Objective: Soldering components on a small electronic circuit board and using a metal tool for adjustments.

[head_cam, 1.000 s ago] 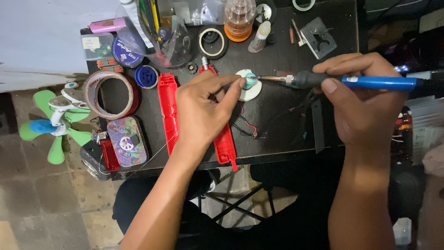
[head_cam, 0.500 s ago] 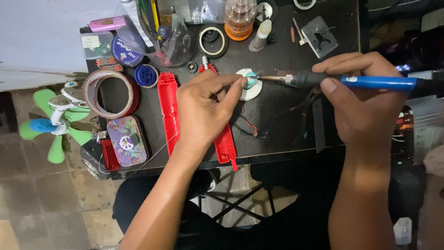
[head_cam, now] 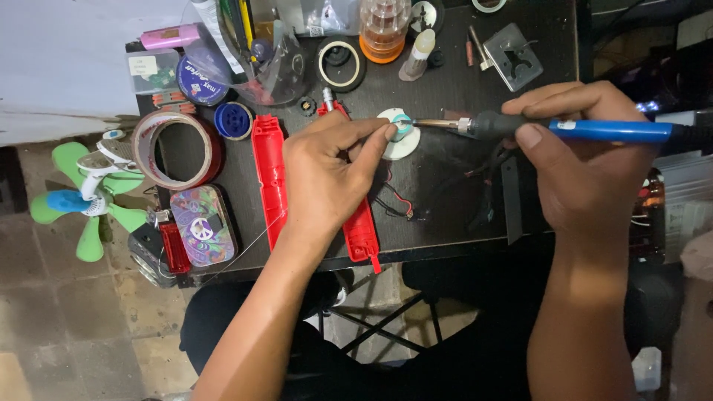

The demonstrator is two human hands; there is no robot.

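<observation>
My right hand [head_cam: 587, 160] grips a soldering iron with a blue handle [head_cam: 609, 131] and black collar, its metal tip pointing left at a small white round part [head_cam: 401, 141] with a teal centre. My left hand [head_cam: 327, 174] pinches that part between thumb and forefinger on the black table [head_cam: 445, 215]. Thin red and black wires [head_cam: 397, 202] trail from the part toward the table's near edge. Two long red plastic shell halves lie by my left hand: one [head_cam: 269, 174] to its left, the other [head_cam: 362, 226] partly under the hand.
A wide brown tape roll [head_cam: 174, 148], a blue cap [head_cam: 233, 120], a decorated tin [head_cam: 202, 226] and a small red case [head_cam: 175, 248] sit at the left. Smaller tape rings, an orange-based bottle [head_cam: 383, 30], a glue bottle [head_cam: 417, 53] and a metal bracket [head_cam: 512, 56] are at the back. A green fan [head_cam: 82, 200] lies on the floor.
Almost nothing: both hands stay on the white part and the soldering iron, with only a slight shift of the iron's tip.
</observation>
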